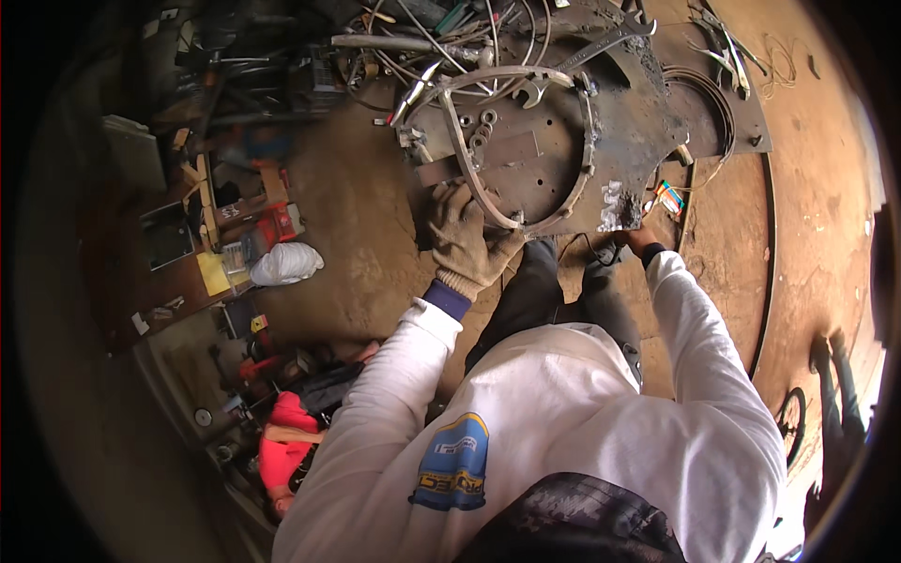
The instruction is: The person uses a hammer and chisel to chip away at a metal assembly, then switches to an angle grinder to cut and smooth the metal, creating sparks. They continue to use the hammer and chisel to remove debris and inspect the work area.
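A: Where's the bent metal frame [507, 71]?
B: Lying on the dark steel worktop [563, 183], in front of the person. It's a closed loop, rounded on the right, with a straighter bar along the left.

A: And the hands?
B: The left hand [460, 235], in a knitted work glove, is curled at the frame's near-left part, thumb close to the bottom of the loop. I can't tell whether it's actually gripping the bar.

A: The right hand [642, 239]?
B: Down at the near edge of the worktop, right of the frame and well apart from the left hand. Its fingers are mostly hidden, so I can't say whether they're clenched or holding something.

A: Anything inside the loop?
B: A small cluster of ring-shaped metal pieces [480, 134], beside a flat metal strip [511, 150] that runs out under the left bar. A big wrench [605, 44] slants in from the upper right, its open end reaching inside the loop.

A: Farther right?
B: Locking pliers [727, 58] near the far corner, and a coil of thin rod [726, 117] closer in.
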The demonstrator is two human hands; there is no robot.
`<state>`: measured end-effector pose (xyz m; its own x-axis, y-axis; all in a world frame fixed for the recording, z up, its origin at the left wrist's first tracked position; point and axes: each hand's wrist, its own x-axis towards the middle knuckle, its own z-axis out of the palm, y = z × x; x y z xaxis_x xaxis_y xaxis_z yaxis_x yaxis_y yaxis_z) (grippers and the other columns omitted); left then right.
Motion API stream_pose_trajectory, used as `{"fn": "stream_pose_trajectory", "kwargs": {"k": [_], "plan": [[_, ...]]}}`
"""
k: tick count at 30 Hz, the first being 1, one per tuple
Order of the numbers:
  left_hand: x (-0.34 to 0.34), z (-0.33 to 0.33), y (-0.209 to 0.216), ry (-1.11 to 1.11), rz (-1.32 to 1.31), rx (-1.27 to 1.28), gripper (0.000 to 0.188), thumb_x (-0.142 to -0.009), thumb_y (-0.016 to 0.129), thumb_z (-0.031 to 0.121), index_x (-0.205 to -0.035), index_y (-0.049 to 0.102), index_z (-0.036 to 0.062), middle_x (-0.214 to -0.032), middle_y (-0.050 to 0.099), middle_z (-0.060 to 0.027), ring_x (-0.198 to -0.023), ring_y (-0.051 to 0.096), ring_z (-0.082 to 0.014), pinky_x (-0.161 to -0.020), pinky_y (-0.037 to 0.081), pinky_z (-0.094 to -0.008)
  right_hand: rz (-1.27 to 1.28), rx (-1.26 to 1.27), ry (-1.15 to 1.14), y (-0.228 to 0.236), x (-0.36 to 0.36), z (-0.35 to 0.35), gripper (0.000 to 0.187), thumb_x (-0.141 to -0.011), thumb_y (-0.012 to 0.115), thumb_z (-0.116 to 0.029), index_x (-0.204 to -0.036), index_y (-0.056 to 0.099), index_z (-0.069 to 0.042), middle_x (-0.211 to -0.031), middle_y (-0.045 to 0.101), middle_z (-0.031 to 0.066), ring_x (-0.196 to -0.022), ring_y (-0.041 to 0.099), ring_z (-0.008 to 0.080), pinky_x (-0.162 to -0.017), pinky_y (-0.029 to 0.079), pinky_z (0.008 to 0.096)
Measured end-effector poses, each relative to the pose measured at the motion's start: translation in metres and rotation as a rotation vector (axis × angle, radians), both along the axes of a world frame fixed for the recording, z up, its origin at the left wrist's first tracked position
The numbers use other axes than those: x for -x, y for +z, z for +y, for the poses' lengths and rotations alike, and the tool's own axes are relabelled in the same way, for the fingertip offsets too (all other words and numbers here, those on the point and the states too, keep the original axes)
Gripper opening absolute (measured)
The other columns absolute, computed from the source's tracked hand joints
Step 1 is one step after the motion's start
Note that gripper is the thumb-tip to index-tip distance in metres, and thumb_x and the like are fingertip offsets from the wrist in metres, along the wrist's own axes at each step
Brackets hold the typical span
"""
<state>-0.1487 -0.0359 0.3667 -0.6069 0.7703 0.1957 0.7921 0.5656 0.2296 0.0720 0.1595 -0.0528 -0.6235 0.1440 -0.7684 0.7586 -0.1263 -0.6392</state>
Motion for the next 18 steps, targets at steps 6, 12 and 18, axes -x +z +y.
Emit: {"fn": "stream_pose_trajectory", "kwargs": {"k": [6,12,18], "plan": [[-0.001,-0.005,0.000,-0.009,-0.009,-0.005,0.058,-0.076,0.066,0.057,-0.102,0.062,0.0048,-0.119,0.053,-0.0170,-0.116,0.044,-0.0387,-0.099,0.034,-0.0526,0.143,-0.205,0.135,-0.026,0.010,-0.013,0.041,-0.085,0.060,-0.028,-0.115,0.058,-0.001,-0.096,0.069,0.0161,-0.087,0.066,0.0278,-0.076,0.051,0.0385],[-0.003,-0.003,0.003,-0.017,-0.011,0.018,0.055,-0.076,0.069,0.052,-0.104,0.059,0.0058,-0.119,0.053,-0.0159,-0.115,0.045,-0.0384,-0.097,0.035,-0.0525,0.219,0.017,-0.253,-0.068,0.016,-0.030,0.035,-0.085,0.059,-0.026,-0.112,0.060,-0.003,-0.089,0.068,0.0149,-0.082,0.066,0.0272,-0.074,0.051,0.0385],[-0.006,-0.013,0.000,0.007,-0.006,0.060,0.062,-0.075,0.067,0.057,-0.106,0.059,0.0043,-0.120,0.052,-0.0174,-0.114,0.045,-0.0388,-0.098,0.035,-0.0524,0.079,-0.468,-0.095,-0.008,0.028,-0.030,0.031,-0.081,0.059,-0.025,-0.101,0.063,-0.001,-0.095,0.066,0.0261,-0.093,0.064,0.0417,-0.078,0.050,0.0480]]}}
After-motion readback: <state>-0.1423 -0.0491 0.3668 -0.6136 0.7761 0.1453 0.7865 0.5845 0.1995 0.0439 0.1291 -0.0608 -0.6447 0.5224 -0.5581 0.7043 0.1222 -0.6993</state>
